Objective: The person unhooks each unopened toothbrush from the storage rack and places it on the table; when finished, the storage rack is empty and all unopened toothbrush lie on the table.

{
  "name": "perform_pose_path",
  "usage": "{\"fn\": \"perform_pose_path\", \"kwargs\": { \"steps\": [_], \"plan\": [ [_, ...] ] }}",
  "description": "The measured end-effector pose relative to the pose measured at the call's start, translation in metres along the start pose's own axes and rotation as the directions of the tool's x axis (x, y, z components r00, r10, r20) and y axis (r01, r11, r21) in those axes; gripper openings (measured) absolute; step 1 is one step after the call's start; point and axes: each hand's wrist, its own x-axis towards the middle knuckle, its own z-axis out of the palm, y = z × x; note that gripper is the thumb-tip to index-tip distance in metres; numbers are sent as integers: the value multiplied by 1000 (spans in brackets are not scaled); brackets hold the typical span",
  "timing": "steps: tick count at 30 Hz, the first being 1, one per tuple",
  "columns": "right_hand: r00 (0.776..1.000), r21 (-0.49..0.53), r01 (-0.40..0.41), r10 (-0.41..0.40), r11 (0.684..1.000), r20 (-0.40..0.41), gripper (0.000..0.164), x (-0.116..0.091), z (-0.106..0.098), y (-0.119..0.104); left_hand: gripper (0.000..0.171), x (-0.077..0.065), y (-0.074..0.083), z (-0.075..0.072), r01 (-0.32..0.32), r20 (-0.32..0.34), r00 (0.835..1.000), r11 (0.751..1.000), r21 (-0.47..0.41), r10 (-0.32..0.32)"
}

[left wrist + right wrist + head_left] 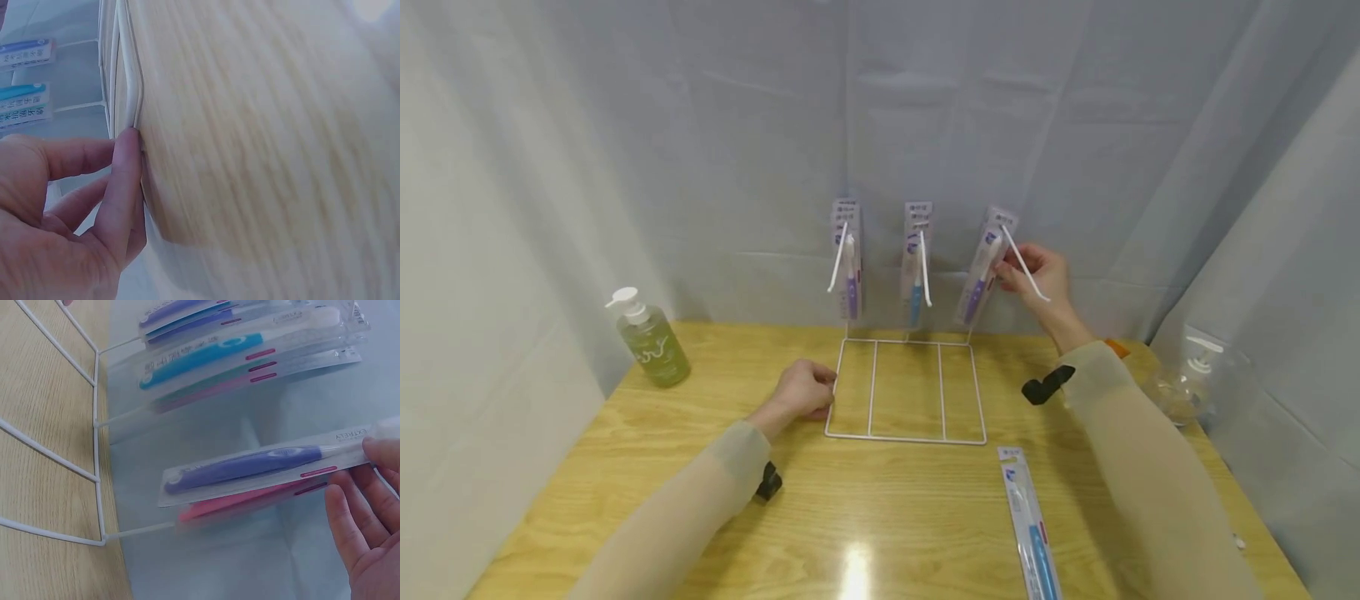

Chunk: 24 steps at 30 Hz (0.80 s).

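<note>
A white wire display rack point(906, 439) stands on the table, with packaged toothbrushes hanging from its three hooks. My left hand point(805, 390) holds the left side of the rack's base; up close in the left wrist view, its fingertips point(127, 140) pinch the wire. On the right hook hangs a packaged purple toothbrush point(244, 469), tilted in the head view. My right hand point(1045, 279) pinches the edge of that pack between thumb and fingers. Behind it hangs a packaged pink toothbrush point(244, 501). The middle hook carries a packaged blue toothbrush point(916, 292), the left one a packaged purple toothbrush point(852, 287).
Another packaged blue toothbrush point(1030, 525) lies on the wooden table point(850, 500), in front of the rack. A green pump bottle point(655, 346) stands at the left, a clear pump bottle point(1183, 387) at the right. Grey curtain point(760, 150) hangs close behind the rack.
</note>
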Motion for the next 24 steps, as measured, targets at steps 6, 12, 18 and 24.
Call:
{"fn": "perform_pose_path", "kwargs": {
  "steps": [6, 12, 18, 24],
  "plan": [
    [999, 8, 53, -53, 999, -5, 6, -6, -10, -3, 58, -2, 2, 1, 10, 21, 1000, 1000, -23, -9],
    [999, 15, 21, -20, 1000, -38, 24, -22, -28, -11, 58, 0, 0, 3, 9, 12, 1000, 1000, -9, -9],
    [1000, 17, -24, 24, 1000, 12, 24, -64, -44, -12, 60, 0, 0, 4, 2, 3, 1000, 1000, -1, -2],
    [971, -12, -177, 177, 984, 159, 7, -118, -49, -5, 60, -1, 2, 1, -10, 10, 1000, 1000, 10, 10]
  ]
}}
